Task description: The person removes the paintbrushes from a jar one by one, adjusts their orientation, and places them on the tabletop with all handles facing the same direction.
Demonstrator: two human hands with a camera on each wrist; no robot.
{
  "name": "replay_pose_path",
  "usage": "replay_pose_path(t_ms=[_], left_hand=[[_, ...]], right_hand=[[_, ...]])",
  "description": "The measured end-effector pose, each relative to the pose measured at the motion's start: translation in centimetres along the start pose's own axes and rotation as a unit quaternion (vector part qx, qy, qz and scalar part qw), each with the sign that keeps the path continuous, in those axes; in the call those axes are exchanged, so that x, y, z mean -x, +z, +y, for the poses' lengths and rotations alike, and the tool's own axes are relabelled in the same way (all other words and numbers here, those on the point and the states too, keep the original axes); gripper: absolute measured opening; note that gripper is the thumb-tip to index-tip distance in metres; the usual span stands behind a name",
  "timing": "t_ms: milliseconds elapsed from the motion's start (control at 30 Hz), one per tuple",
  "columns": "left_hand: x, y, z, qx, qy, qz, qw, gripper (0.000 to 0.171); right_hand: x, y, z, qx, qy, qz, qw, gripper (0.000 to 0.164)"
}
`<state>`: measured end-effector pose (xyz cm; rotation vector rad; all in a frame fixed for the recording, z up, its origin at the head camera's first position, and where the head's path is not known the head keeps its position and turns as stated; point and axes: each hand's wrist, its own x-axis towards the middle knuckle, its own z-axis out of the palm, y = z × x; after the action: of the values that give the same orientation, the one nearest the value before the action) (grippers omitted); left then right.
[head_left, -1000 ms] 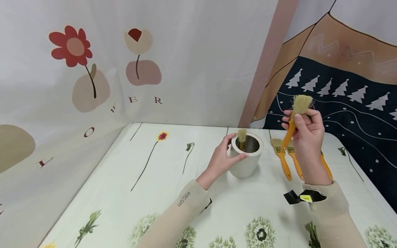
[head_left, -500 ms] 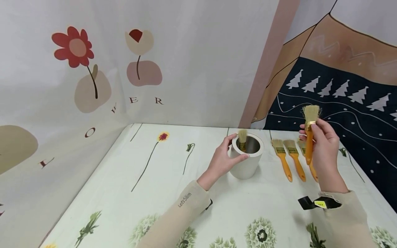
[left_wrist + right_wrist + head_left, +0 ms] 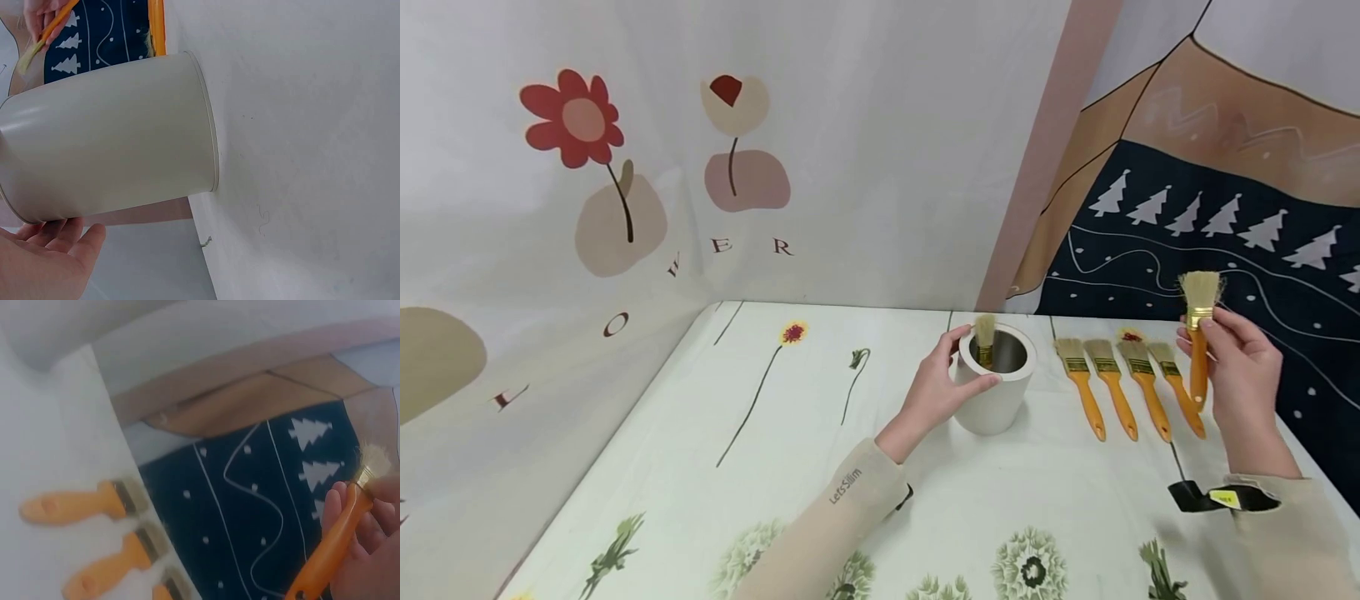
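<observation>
A white cylindrical canister (image 3: 994,404) stands upright on the table. My left hand (image 3: 932,379) grips it near the rim, thumb in front and fingers round the far side; the left wrist view shows those fingers against its wall. Inside it leans one brush, its pale bristles (image 3: 985,330) showing above the rim and its handle hidden. My right hand (image 3: 1243,367) pinches a paintbrush (image 3: 1199,325) with an orange handle, bristles up, raised at the table's right side. Several similar paintbrushes (image 3: 1112,387) lie in a row between the canister and that hand, bristles toward the back.
The table (image 3: 820,492) wears a white cloth printed with flowers. Behind it hangs a pale curtain (image 3: 880,167) with flower prints. A dark cloth (image 3: 1150,275) with white trees hangs at the back right, close behind the raised brush.
My right hand has moved right and somewhat lower with the paintbrush, past the row, uncovering the brushes lying there. The brush now stands more upright. My left hand stays on the canister.
</observation>
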<state>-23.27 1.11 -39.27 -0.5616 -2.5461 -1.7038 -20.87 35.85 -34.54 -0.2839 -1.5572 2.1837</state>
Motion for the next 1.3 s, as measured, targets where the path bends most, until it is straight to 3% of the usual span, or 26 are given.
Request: replay_pose_path(t_ms=[133, 300, 467, 700, 867, 1033, 1300], left_hand=[[0.0, 0.0, 0.0, 0.0, -0.002, 0.001, 1.0, 0.082], [0.1, 0.1, 0.0, 0.001, -0.003, 0.002, 1.0, 0.082], [0.1, 0.0, 0.0, 0.001, -0.003, 0.003, 1.0, 0.082], [0.1, 0.1, 0.0, 0.005, -0.002, 0.001, 1.0, 0.082], [0.0, 0.1, -0.1, 0.006, -0.001, 0.001, 1.0, 0.081], [0.0, 0.1, -0.1, 0.006, 0.003, 0.002, 1.0, 0.081], [0.2, 0.0, 0.0, 0.006, 0.004, 0.004, 1.0, 0.081]], right_hand=[[-0.7, -1.3, 0.0, 0.023, 0.023, 0.029, 0.999, 0.047], [-1.7, -2.7, 0.5, 0.023, 0.036, 0.042, 0.998, 0.029], [-2.8, -4.1, 1.2, 0.032, 0.047, 0.056, 0.997, 0.022], [-4.3, -6.1, 2.3, 0.109, 0.08, 0.072, 0.988, 0.027], [-5.1, -7.7, 3.2, 0.192, 0.107, 0.075, 0.973, 0.035], [-5.8, -9.1, 4.4, 0.239, 0.124, 0.079, 0.96, 0.037], [-6.6, -10.2, 5.7, 0.39, 0.134, 0.068, 0.908, 0.023]])
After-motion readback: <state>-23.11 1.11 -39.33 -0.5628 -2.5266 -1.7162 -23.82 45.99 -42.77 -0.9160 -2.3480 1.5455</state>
